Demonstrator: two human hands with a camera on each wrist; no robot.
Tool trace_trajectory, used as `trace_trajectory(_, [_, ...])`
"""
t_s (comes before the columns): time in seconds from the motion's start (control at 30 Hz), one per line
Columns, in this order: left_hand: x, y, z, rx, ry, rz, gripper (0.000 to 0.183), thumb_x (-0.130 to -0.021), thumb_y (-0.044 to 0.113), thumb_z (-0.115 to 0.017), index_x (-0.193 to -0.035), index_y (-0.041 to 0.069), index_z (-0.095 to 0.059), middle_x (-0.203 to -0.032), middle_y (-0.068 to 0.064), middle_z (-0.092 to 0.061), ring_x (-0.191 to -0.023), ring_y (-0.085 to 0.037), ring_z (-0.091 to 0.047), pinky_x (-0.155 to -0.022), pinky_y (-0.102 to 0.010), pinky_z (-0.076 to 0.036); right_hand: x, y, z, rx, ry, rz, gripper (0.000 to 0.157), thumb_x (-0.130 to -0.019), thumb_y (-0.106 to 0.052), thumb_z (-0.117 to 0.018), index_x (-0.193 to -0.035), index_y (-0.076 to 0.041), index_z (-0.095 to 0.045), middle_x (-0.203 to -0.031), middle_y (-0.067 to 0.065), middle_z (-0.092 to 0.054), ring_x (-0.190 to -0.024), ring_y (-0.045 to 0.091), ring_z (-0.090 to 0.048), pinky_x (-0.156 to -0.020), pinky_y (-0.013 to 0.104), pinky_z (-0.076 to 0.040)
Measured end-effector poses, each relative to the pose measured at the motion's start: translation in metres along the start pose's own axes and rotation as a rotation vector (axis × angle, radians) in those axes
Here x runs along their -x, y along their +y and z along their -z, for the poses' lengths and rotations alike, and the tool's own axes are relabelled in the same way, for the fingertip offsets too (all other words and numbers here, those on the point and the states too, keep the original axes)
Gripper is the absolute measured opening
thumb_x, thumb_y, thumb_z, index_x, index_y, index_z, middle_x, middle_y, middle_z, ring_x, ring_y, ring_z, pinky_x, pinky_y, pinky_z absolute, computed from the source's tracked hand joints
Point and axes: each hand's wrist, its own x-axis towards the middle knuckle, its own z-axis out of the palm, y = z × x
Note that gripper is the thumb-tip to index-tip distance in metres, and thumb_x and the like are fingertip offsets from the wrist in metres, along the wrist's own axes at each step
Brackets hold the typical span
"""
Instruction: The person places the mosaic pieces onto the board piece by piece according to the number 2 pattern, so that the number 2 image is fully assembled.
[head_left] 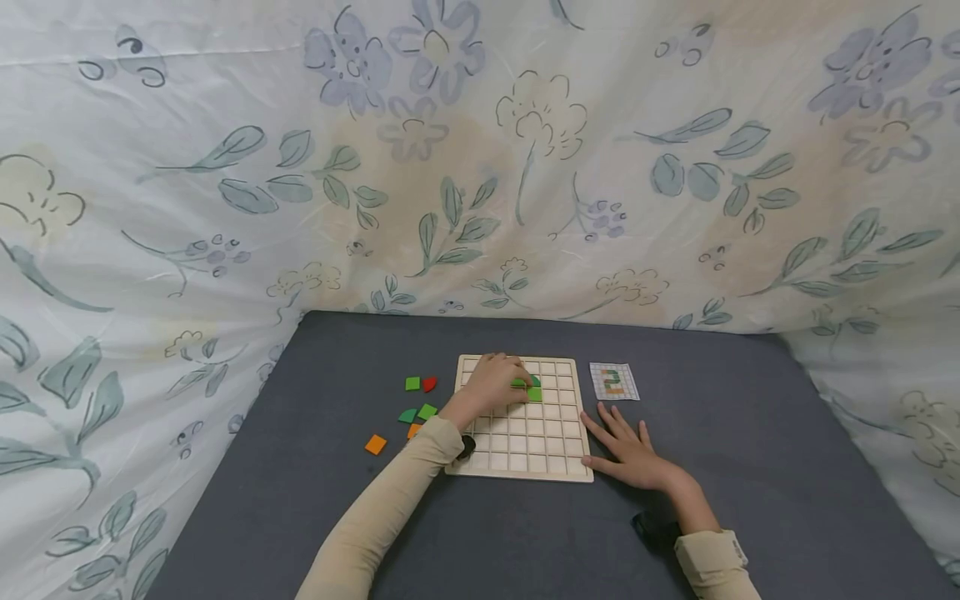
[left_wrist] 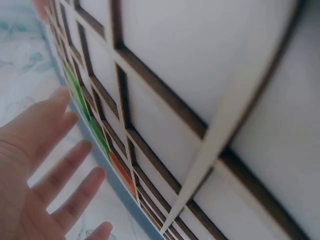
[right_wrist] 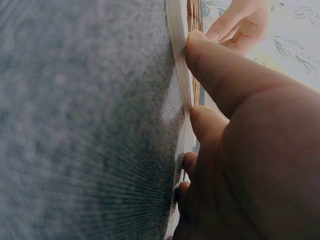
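Note:
A pale wooden grid board [head_left: 525, 446] lies on the dark grey table. My left hand [head_left: 495, 383] reaches over its upper part, beside light green tiles [head_left: 535, 394] and a dark green tile [head_left: 535, 381] set in the cells. In the left wrist view that hand [left_wrist: 45, 160] has its fingers spread, with the fingertips close to green tiles [left_wrist: 75, 90] and an orange tile [left_wrist: 121, 172]. My right hand [head_left: 630, 450] lies at the board's right edge, fingers spread. In the right wrist view its thumb and a fingertip touch the board's side [right_wrist: 177, 45].
Left of the board lie loose tiles: a green square [head_left: 412, 383], a red piece [head_left: 429, 383], a dark green piece [head_left: 407, 415], another green square [head_left: 427, 411] and orange ones [head_left: 376, 444]. A printed pattern card [head_left: 614, 382] lies to the right. Flowered cloth [head_left: 540, 208] hangs behind the table.

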Motion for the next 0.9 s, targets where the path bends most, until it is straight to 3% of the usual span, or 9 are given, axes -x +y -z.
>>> trace_trajectory(0.13, [0.005, -0.003, 0.004, 0.059, 0.025, 0.009, 0.025, -0.084, 0.035, -0.067, -0.108, 0.027, -0.071, -0.114, 0.005, -0.061, -0.106, -0.02, -0.053, -0.104, -0.048, -0.035, -0.001, 0.004, -0.002, -0.011, 0.019, 0.026, 0.074, -0.09, -0.044, -0.056, -0.149, -0.014, -0.022, -0.152, 0.024, -0.007, -0.138, 0.047, 0.0, -0.099, 0.072, 0.011])
trace_trajectory(0.33, [0.011, -0.012, 0.005, 0.044, 0.03, 0.033, 0.027, -0.084, 0.036, -0.068, -0.108, 0.026, -0.07, -0.114, 0.005, -0.06, -0.106, -0.02, -0.052, -0.105, -0.048, -0.034, -0.003, 0.014, -0.005, 0.007, 0.007, 0.009, 0.075, -0.089, -0.05, -0.053, -0.149, -0.021, -0.019, -0.155, 0.018, -0.004, -0.14, 0.042, 0.002, -0.101, 0.07, 0.012])
trace_trajectory(0.9, [0.031, -0.04, 0.015, 0.066, 0.032, 0.115, 0.024, -0.085, 0.034, -0.067, -0.107, 0.023, -0.071, -0.114, 0.002, -0.061, -0.107, -0.023, -0.054, -0.101, -0.05, -0.038, -0.004, 0.016, -0.008, -0.008, 0.003, 0.001, 0.075, -0.089, -0.05, -0.053, -0.149, -0.02, -0.02, -0.155, 0.016, -0.004, -0.141, 0.041, 0.003, -0.101, 0.069, 0.013])
